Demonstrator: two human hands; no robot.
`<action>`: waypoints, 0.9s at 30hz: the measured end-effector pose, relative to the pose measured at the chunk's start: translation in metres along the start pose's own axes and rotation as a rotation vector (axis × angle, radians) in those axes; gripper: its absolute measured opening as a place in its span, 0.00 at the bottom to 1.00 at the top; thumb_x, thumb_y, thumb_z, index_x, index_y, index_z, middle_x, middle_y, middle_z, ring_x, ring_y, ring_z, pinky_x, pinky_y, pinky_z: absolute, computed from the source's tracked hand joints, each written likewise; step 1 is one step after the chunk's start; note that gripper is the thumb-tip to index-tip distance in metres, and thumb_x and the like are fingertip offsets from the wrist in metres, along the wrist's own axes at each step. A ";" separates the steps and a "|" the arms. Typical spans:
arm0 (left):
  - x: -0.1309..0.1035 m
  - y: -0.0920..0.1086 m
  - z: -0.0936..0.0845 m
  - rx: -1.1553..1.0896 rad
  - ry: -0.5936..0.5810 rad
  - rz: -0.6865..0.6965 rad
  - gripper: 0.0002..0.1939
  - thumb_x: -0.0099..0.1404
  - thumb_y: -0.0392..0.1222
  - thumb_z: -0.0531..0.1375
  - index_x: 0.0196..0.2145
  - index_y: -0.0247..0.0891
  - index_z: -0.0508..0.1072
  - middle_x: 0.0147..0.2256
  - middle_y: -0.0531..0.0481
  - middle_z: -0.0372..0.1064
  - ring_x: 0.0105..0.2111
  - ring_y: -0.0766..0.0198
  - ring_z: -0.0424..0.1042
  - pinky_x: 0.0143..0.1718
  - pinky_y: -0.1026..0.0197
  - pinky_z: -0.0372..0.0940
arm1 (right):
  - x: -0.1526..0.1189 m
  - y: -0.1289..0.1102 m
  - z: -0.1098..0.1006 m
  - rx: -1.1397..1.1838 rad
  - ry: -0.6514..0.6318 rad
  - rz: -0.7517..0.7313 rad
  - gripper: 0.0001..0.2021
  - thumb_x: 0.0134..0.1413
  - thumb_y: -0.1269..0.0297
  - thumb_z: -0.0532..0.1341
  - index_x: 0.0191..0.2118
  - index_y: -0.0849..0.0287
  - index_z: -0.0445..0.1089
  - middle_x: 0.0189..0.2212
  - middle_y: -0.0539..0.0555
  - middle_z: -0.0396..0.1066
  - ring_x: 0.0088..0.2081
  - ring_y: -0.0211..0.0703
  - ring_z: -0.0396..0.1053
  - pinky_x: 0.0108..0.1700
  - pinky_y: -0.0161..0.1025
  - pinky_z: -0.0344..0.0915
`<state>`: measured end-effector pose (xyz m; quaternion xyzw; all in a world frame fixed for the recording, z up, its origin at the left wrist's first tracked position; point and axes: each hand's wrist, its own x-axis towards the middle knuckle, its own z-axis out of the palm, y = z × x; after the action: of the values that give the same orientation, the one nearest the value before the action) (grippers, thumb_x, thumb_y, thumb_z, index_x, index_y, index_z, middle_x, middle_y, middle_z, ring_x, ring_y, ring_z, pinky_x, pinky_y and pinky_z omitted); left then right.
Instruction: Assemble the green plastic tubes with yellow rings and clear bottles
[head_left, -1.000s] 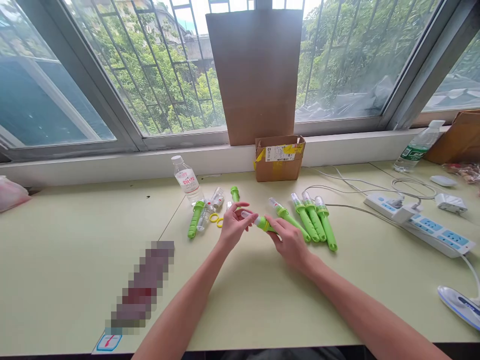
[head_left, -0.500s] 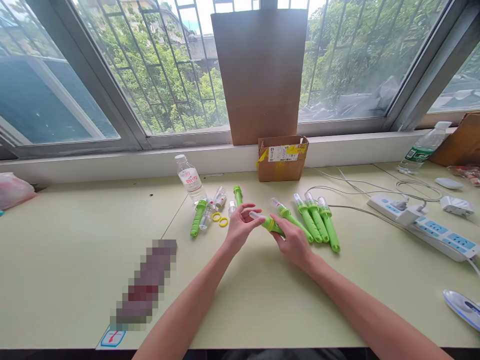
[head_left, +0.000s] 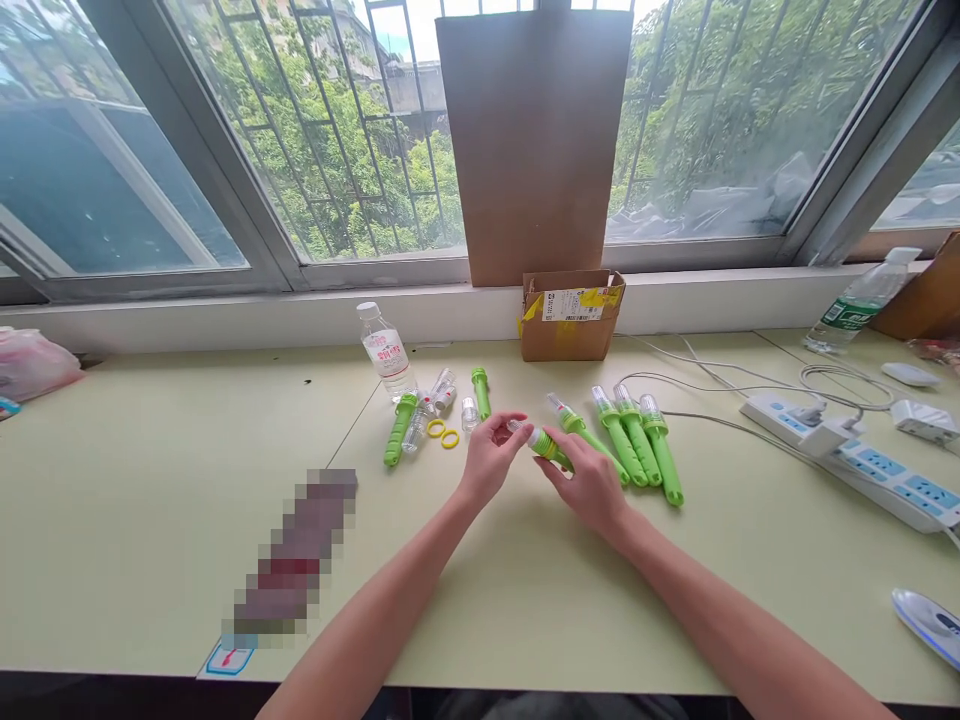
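Note:
My right hand (head_left: 589,483) is wrapped around the green grip of a light-stick-like tube (head_left: 551,447), held tilted above the table. The fingers of my left hand (head_left: 489,458) pinch its clear tip, which they partly cover. Right of my hands lie several similar green sticks (head_left: 619,440) with clear caps. To the left, a green handle (head_left: 399,432) lies beside some clear caps (head_left: 418,425) and two yellow rings (head_left: 442,433). Just beyond my left hand are another green handle (head_left: 481,392) and a clear cap (head_left: 469,414).
A water bottle (head_left: 388,355) stands behind the loose parts. By the window sits an open cardboard box (head_left: 571,325). On the right are a power strip (head_left: 855,455), cables and another bottle (head_left: 855,305). A blurred-out object (head_left: 296,550) lies at the front left.
My hands still hold the same stick, and the left fingers have shifted slightly at its clear end. The whole view has moved a little.

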<state>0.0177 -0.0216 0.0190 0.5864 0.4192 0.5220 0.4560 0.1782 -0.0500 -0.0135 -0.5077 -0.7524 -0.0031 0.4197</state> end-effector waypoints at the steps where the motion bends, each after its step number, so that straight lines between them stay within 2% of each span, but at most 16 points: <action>1: 0.000 0.000 -0.001 0.010 0.002 -0.002 0.16 0.57 0.49 0.63 0.39 0.37 0.72 0.29 0.51 0.69 0.31 0.65 0.71 0.34 0.63 0.66 | 0.000 0.000 0.000 0.001 0.003 0.001 0.18 0.59 0.57 0.57 0.52 0.57 0.66 0.36 0.55 0.74 0.30 0.41 0.71 0.32 0.35 0.65; 6: 0.000 0.001 -0.001 -0.044 -0.036 -0.018 0.19 0.56 0.45 0.64 0.45 0.37 0.69 0.35 0.48 0.72 0.36 0.63 0.72 0.39 0.60 0.68 | 0.000 0.002 -0.002 -0.018 -0.001 0.008 0.18 0.59 0.58 0.56 0.53 0.56 0.66 0.37 0.55 0.74 0.29 0.41 0.71 0.32 0.36 0.65; 12: -0.005 0.001 0.005 -0.139 -0.112 0.002 0.22 0.56 0.42 0.65 0.47 0.37 0.66 0.44 0.43 0.71 0.44 0.59 0.72 0.48 0.54 0.66 | 0.004 0.003 -0.007 -0.071 -0.064 0.030 0.19 0.60 0.59 0.54 0.56 0.54 0.63 0.37 0.54 0.74 0.22 0.38 0.67 0.27 0.36 0.63; 19: -0.007 0.001 0.005 -0.043 -0.129 0.004 0.18 0.59 0.46 0.62 0.45 0.37 0.68 0.42 0.43 0.72 0.42 0.60 0.73 0.46 0.56 0.67 | 0.006 0.004 -0.009 -0.102 -0.098 0.033 0.15 0.59 0.56 0.54 0.49 0.55 0.67 0.36 0.53 0.75 0.27 0.41 0.70 0.25 0.34 0.59; 23: -0.007 0.000 0.003 0.047 -0.102 0.045 0.18 0.62 0.50 0.59 0.46 0.38 0.68 0.39 0.45 0.72 0.41 0.61 0.72 0.46 0.57 0.65 | 0.006 0.003 -0.007 -0.113 -0.076 0.035 0.14 0.59 0.56 0.54 0.47 0.56 0.67 0.35 0.54 0.75 0.26 0.41 0.70 0.24 0.34 0.58; 27: -0.005 -0.004 -0.001 0.139 -0.065 0.129 0.18 0.67 0.52 0.51 0.47 0.39 0.67 0.39 0.46 0.71 0.41 0.61 0.71 0.44 0.57 0.65 | 0.005 0.002 -0.005 -0.100 -0.044 0.044 0.15 0.59 0.55 0.54 0.47 0.56 0.67 0.35 0.54 0.75 0.22 0.39 0.67 0.24 0.34 0.57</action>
<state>0.0164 -0.0253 0.0142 0.6590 0.4006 0.5008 0.3930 0.1826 -0.0470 -0.0077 -0.5444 -0.7489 -0.0204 0.3773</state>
